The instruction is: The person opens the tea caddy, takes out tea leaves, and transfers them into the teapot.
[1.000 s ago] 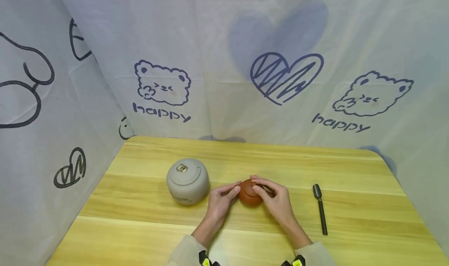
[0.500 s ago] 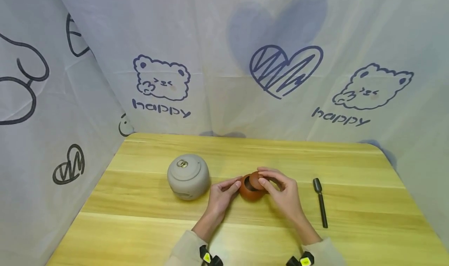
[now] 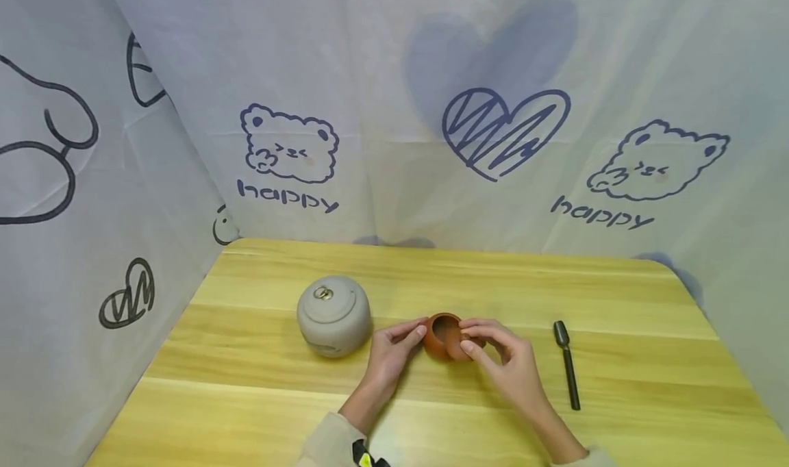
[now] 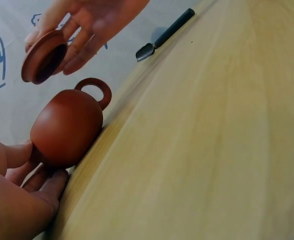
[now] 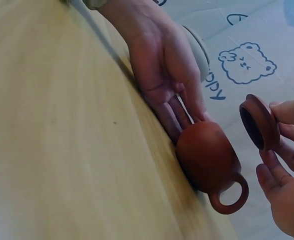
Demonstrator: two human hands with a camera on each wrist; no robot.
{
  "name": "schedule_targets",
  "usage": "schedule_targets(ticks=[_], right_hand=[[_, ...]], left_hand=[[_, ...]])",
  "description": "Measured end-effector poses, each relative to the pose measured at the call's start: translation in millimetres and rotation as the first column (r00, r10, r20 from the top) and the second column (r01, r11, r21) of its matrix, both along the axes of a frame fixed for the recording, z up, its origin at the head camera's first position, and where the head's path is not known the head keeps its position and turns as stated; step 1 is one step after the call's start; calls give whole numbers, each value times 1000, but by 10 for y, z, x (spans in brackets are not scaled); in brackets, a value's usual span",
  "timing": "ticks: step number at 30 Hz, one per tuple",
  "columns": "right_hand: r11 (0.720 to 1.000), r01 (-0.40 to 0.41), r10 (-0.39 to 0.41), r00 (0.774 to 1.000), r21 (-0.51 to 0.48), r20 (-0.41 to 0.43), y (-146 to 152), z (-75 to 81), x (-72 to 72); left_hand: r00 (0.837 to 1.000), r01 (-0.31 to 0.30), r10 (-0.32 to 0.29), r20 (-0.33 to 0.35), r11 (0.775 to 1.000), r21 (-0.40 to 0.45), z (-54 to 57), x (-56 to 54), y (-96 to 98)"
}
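Observation:
A small red-brown clay teapot [image 3: 439, 331] stands open on the wooden table [image 3: 616, 296], its loop handle [image 4: 97, 89] pointing toward the right hand. My left hand [image 3: 411, 337] holds the pot's body between thumb and fingers [image 5: 179, 112]. My right hand [image 3: 474, 347] pinches the pot's round lid [image 3: 456, 348] by its edge, tilted and lifted just clear of the mouth. From the wrist cameras the lid [image 4: 43, 56] [image 5: 259, 122] hangs apart from the teapot [image 4: 66, 131] [image 5: 207, 155], hollow side showing.
A squat grey lidded jar [image 3: 334, 314] with a ring knob stands left of the left hand. A dark scoop [image 3: 567, 364] lies on the table to the right. White printed cloth [image 3: 493, 77] walls the table at the back and sides.
The right hand has lifted the lid off the teapot and drawn it down toward me and to the right; the pot's mouth now shows. The left hand has stayed on the pot.

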State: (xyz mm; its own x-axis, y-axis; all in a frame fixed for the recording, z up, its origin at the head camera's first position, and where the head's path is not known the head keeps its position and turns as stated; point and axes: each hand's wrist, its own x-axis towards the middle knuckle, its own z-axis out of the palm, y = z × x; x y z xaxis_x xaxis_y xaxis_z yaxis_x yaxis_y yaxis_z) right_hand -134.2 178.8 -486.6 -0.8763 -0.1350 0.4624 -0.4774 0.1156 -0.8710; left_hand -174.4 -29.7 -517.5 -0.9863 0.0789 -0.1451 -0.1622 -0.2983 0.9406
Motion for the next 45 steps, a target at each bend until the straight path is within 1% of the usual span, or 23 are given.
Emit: schedule_targets(ticks=[3, 9, 14, 20, 25, 31, 34, 37, 45], right_hand=[[1000, 14, -14, 1000, 11, 1, 4, -43, 63], [998, 63, -63, 997, 16, 38, 5, -136, 174], [998, 59, -61, 996, 38, 63, -14, -229, 235], [994, 66, -73, 994, 87, 78, -51, -271, 247], [987, 85, -102, 987, 137, 125, -74, -274, 263], [971, 60, -102, 979, 233, 174, -60, -327, 278], [962, 50, -100, 979, 268, 177, -49, -349, 275], [959, 50, -103, 979, 278, 178, -42, -351, 270], [950, 76, -122, 983, 303, 137, -33, -341, 275]], left_hand=[[1000, -5, 5, -3, 1000, -7, 1, 15, -12], [1000, -6, 5, -14, 1000, -3, 6, 10, -1], [1000, -14, 13, -27, 1000, -17, -12, 9, 10], [999, -12, 12, -31, 1000, -19, -18, -1, 18], [999, -11, 11, -31, 1000, -10, -8, -4, 10], [1000, -3, 3, -28, 1000, -10, -6, 2, 2], [1000, 0, 0, -30, 1000, -13, -11, 3, 4], [1000, -1, 1, -25, 1000, -8, -12, 6, 1], [1000, 0, 0, -21, 1000, 4, -30, -1, 11]])
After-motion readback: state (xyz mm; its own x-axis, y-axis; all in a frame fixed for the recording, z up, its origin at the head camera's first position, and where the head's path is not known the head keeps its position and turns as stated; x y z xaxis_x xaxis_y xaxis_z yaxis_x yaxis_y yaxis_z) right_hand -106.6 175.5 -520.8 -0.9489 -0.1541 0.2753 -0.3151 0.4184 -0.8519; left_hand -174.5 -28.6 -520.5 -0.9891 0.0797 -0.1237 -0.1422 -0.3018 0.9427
